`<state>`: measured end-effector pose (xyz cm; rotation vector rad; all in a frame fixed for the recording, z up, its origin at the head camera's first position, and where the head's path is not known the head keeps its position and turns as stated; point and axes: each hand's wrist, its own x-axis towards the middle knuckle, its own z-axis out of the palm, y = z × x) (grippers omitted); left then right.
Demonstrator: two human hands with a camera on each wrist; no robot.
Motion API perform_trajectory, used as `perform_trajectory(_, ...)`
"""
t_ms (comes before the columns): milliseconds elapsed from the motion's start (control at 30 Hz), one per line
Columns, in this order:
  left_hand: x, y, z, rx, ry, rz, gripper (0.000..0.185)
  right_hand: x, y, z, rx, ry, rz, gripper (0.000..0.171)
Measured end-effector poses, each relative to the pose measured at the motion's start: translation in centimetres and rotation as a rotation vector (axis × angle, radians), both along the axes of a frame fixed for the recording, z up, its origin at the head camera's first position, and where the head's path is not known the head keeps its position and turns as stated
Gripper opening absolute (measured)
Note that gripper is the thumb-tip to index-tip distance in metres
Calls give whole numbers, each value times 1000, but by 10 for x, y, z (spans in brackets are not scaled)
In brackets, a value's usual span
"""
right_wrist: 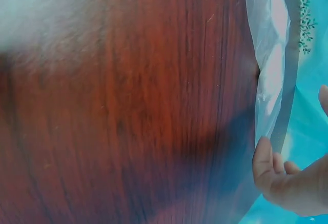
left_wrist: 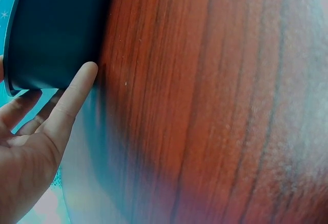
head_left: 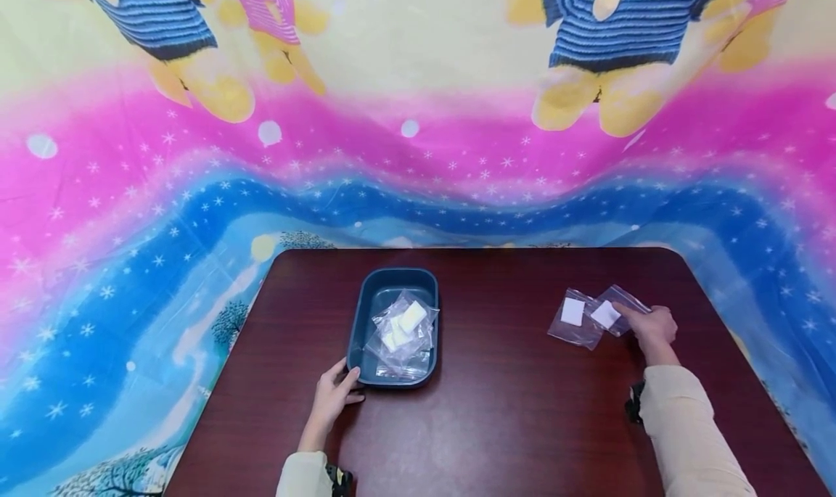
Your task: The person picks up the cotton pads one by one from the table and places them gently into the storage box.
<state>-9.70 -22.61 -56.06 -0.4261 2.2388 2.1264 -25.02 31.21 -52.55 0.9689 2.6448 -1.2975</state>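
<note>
At the near left corner of a dark blue rectangular basin (head_left: 358,337), my left hand (head_left: 334,393) grips the rim, with one finger over it and others against the outer wall. Several clear zip bags (head_left: 405,335) with white rectangular pieces in them lie heaped inside the basin. Over to the right, my right hand (head_left: 653,328) reaches onto a clear zip bag (head_left: 606,314) holding a white piece, one straight finger laid on it. Another such bag (head_left: 572,313) lies partly overlapping it on the left. In the right wrist view, a fingertip touches the plastic's near end (right_wrist: 271,80).
The dark red wood-grain table (head_left: 496,410) has rounded far corners. A patterned cloth (head_left: 418,156) with pink and blue bands hangs behind and round the sides. Bare tabletop lies between the basin and the bags on the right.
</note>
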Motion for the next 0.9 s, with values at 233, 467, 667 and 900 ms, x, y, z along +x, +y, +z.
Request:
perform_trajectory(233,-1,1,-1,-4,2,-16,54,-4,5,-3,-44,-46,-58,98)
perform_trajectory(467,-1,2,1,-20,5,-13,53,-6,3,-7,-73,-92,-93,95)
perform_trajectory(667,1,3,2,-23,13,-17,53,-8,-2,-5,-83,-126,-46,96)
perform_trajectory(900,2,1,1,-22,14,-9,53,-11,-5,-7,-33,-170,15,102)
